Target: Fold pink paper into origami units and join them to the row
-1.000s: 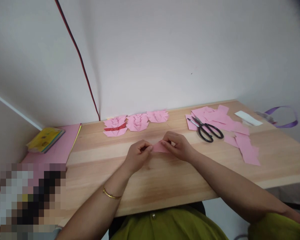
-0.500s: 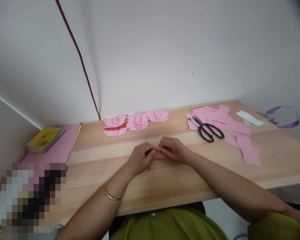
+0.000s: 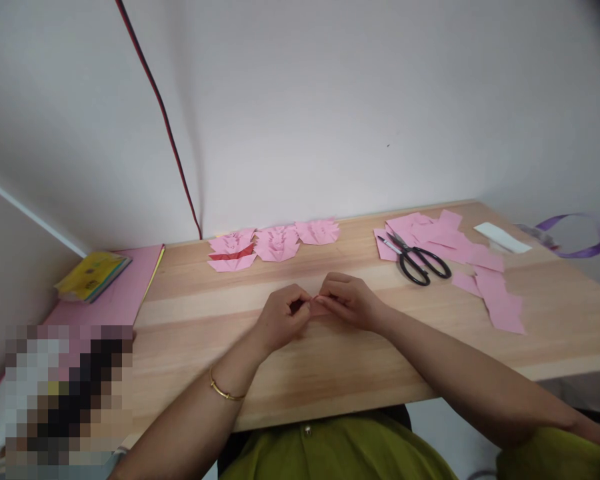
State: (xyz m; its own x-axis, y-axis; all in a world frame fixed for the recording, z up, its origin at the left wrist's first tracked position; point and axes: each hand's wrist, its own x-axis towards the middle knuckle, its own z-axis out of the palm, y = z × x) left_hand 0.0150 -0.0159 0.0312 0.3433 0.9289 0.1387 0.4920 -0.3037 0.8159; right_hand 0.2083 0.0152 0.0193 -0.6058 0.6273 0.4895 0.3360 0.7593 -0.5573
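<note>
A small piece of pink paper [image 3: 321,309] is pinched between my two hands over the middle of the wooden table. My left hand [image 3: 286,317], with a gold bangle on its wrist, holds the paper's left end between thumb and curled fingers. On the other side, my right hand [image 3: 349,301] grips the paper with thumb and forefinger, the fingertips of both hands close together. Much of the paper is hidden by the fingers. Beyond my hands, folded pink paper pieces [image 3: 277,244] lie in a row near the wall, with a red strip [image 3: 231,254] among those at the left.
Black-handled scissors [image 3: 415,259] rest beside cut pink paper sheets [image 3: 495,293] at the right, near a white strip [image 3: 503,237] and a purple ribbon [image 3: 587,252]. At the left, a yellow packet [image 3: 90,275] lies on a large pink sheet [image 3: 139,280]. A cable [image 3: 165,113] hangs along the wall.
The fingertips of my right hand have shifted slightly right, a little farther from those of my left hand. Both hands still pinch the pink paper.
</note>
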